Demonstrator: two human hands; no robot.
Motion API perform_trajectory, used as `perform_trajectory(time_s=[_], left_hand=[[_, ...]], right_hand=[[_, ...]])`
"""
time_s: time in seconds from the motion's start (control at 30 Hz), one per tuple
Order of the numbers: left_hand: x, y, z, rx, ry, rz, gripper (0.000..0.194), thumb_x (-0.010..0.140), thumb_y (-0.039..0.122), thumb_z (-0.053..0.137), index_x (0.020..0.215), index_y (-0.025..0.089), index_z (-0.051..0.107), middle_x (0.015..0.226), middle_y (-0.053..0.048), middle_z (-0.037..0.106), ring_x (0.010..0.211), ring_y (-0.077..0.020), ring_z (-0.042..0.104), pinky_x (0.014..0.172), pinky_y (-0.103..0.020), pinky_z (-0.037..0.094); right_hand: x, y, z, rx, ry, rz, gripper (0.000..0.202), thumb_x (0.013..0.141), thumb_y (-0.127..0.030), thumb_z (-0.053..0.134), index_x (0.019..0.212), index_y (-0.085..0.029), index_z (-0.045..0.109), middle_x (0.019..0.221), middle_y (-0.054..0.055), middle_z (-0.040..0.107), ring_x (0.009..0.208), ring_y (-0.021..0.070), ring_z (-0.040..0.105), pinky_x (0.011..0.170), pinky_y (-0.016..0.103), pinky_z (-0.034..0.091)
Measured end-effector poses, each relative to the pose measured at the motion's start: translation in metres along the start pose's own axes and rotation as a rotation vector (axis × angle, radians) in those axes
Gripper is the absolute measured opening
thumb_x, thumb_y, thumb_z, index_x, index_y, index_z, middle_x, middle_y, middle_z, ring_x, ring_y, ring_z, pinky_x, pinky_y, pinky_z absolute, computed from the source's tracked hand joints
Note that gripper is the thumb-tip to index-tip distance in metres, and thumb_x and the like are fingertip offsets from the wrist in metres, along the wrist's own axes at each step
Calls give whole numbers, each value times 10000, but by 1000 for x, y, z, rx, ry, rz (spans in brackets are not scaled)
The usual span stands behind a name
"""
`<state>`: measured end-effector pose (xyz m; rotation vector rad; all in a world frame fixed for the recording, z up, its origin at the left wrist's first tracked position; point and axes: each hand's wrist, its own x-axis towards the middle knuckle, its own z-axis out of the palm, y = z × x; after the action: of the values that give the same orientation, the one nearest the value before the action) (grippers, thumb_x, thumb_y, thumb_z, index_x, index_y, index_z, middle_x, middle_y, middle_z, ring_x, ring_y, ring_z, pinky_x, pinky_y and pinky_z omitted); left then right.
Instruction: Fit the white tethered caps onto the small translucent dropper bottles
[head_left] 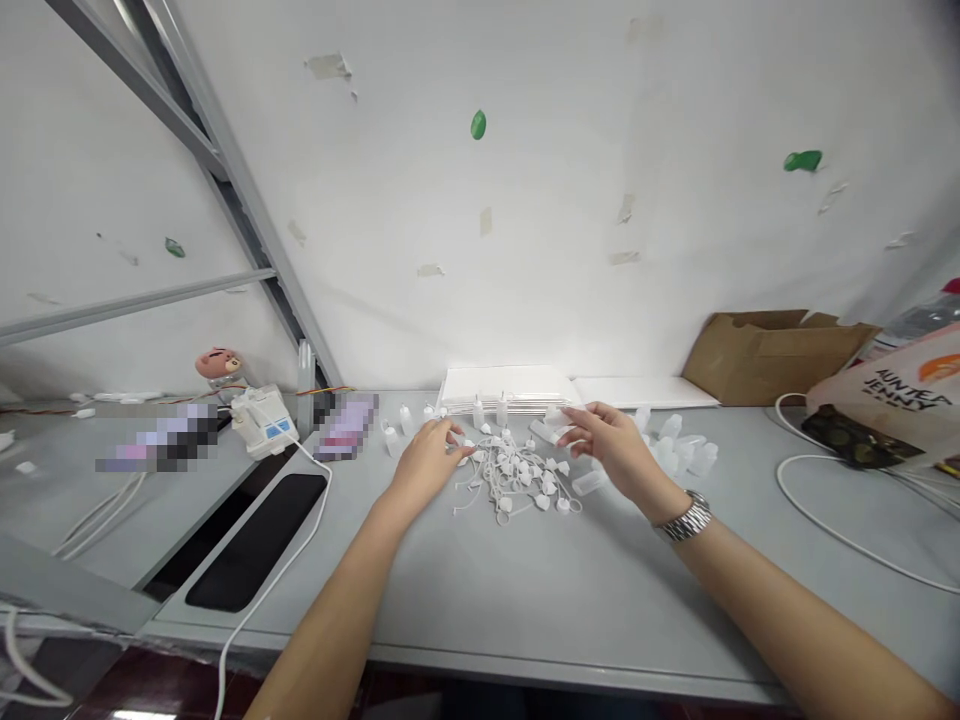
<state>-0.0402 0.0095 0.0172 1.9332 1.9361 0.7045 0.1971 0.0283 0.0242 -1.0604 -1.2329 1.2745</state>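
Observation:
My right hand (611, 447) pinches a small translucent plastic bottle (553, 415) at its fingertips. Thumb and fingers of my left hand (427, 462) come together around a small white cap (469, 446) at the left edge of a pile. That pile of white caps with thin looped cords (517, 470) lies between the hands. Capped bottles (390, 440) stand left of and behind my left hand, and others (502, 412) stand behind the pile. Another clear bottle (589, 482) lies on its side below my right hand. Several uncapped bottles (679, 450) are heaped beyond my right wrist.
A stack of white flat boxes (510, 383) rests against the wall. On the right are a cardboard box (772, 355), a printed plastic bag (892, 400) and a white cable (825, 530). A black phone-like slab (259, 540) and a power strip (262, 420) lie left on the grey table (525, 600).

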Motion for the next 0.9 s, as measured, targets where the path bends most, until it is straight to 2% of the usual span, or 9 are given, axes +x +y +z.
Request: perform_trajectory(time_s=[0.1, 0.17, 0.27, 0.37, 0.53, 0.63, 0.77, 0.9], left_hand=[[-1, 4, 8, -92, -66, 116, 293, 713, 479, 543, 830, 213, 582, 874, -27, 597, 780, -181, 559, 657, -268, 398], [-3, 6, 16, -66, -70, 122, 308, 693, 500, 555, 787, 209, 586, 841, -27, 599, 750, -186, 554, 630, -271, 386], [-4, 7, 24, -29, -69, 115, 262, 697, 461, 562, 722, 202, 597, 810, -36, 604, 747, -197, 551, 625, -276, 373], [-2, 5, 27, -57, -64, 119, 221, 699, 413, 570, 675, 197, 614, 781, -40, 606, 738, -198, 553, 632, -279, 373], [0, 2, 28, -153, -49, 115, 181, 673, 362, 600, 607, 194, 620, 718, -32, 600, 687, -187, 545, 620, -278, 379], [2, 3, 25, -233, 8, 65, 161, 663, 339, 608, 600, 191, 617, 746, -34, 602, 699, -180, 549, 639, -282, 395], [4, 6, 18, -417, 81, 28, 140, 665, 324, 603, 650, 186, 612, 768, -38, 635, 742, -182, 575, 671, -288, 416], [5, 9, 16, -626, 49, -15, 145, 665, 316, 608, 672, 173, 589, 703, -40, 653, 713, -185, 606, 640, -284, 427]], right_hand=[[-5, 5, 8, 208, -107, 129, 241, 695, -348, 652, 735, -163, 503, 802, 68, 634, 635, 179, 657, 388, 191, 416], [-7, 7, 11, 265, -134, 171, 182, 715, -308, 622, 745, -165, 513, 843, 84, 653, 677, 194, 671, 353, 177, 408], [-9, 9, 13, 324, -131, 194, 113, 731, -262, 583, 754, -174, 517, 801, 78, 670, 663, 196, 676, 335, 174, 415], [-9, 11, 13, 338, -101, 186, 96, 738, -246, 577, 772, -164, 539, 718, 54, 660, 517, 145, 636, 339, 182, 435], [-10, 16, 14, 341, -98, 217, 202, 738, -274, 628, 900, -156, 601, 661, -4, 600, 457, 80, 560, 358, 165, 443], [-11, 18, 15, 372, -142, 240, 229, 741, -295, 635, 924, -159, 612, 628, -23, 565, 469, 69, 540, 377, 158, 450], [-13, 18, 17, 365, -201, 225, 199, 757, -317, 621, 868, -153, 595, 664, 2, 581, 553, 113, 604, 383, 176, 472], [-14, 17, 19, 348, -190, 223, 193, 768, -338, 605, 816, -163, 540, 744, 41, 610, 629, 175, 653, 349, 185, 464]])
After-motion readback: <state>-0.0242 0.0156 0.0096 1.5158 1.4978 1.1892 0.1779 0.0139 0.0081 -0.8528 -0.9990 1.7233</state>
